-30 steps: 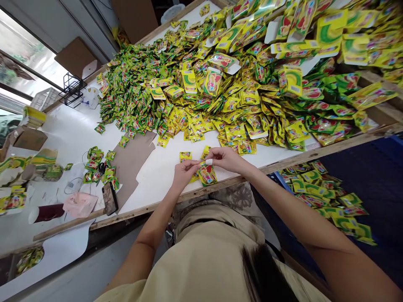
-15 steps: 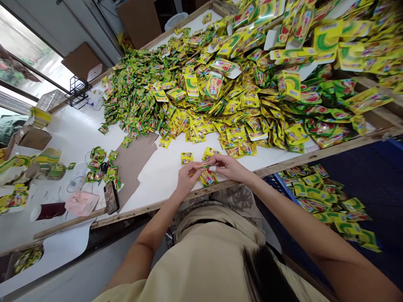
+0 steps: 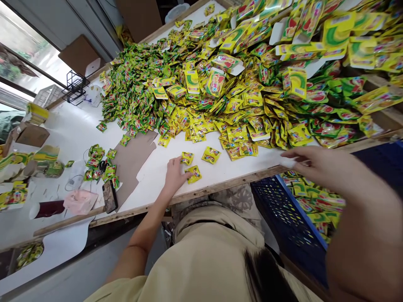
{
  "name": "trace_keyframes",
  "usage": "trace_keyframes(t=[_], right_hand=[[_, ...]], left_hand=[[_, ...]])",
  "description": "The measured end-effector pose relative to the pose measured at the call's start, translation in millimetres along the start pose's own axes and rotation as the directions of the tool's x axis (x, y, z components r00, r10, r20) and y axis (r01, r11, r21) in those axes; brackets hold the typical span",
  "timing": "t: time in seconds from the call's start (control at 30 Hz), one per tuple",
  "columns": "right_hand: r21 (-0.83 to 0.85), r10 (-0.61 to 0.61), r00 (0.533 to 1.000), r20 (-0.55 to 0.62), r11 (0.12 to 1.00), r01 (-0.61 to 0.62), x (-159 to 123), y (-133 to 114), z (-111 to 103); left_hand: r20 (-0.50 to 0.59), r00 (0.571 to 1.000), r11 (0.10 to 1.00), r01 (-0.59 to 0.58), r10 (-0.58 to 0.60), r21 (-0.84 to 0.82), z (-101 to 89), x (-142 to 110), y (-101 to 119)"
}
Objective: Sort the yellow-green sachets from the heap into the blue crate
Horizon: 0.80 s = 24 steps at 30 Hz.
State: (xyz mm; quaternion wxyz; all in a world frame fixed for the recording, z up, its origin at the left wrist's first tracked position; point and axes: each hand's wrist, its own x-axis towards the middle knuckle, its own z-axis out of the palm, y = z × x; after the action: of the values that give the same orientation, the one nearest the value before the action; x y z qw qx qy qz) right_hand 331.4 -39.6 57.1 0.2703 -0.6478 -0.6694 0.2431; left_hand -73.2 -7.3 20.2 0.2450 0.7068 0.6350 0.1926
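The right hand [image 3: 310, 163] had moved to centre right, grip unclear; mid-frame, the open left hand [image 3: 173, 175] touched 1 yellow sachet [image 3: 194, 173], best steadied lightly.

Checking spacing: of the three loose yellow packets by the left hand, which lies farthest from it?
The rightmost packet; the upper-left packet and lower packet lie at the left hand.

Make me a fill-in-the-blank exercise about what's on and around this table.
1. The left hand touches small packets whose main colour is ____.
2. The plastic crate beside the table is ____.
3. The scissors lie among small packets that are mostly ____.
4. The phone lies on the table's ____ side.

Missing words: yellow; blue; green; left.
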Motion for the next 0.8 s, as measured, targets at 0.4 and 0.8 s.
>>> trace_keyframes(t=[0.4,0.8], right_hand=[[-0.246,-0.022,0.979,0.205,0.966,0.073,70,-103,157],[-0.087,0.007,0.990,0.144,0.996,0.006,57,-81,162]], left_hand=[[-0.014,1.000,1.000,-0.022,0.022,0.018,11.1,68,1],[-0.312,0.949,0.993,0.084,-0.056,0.080,-8.6,142,-26]])
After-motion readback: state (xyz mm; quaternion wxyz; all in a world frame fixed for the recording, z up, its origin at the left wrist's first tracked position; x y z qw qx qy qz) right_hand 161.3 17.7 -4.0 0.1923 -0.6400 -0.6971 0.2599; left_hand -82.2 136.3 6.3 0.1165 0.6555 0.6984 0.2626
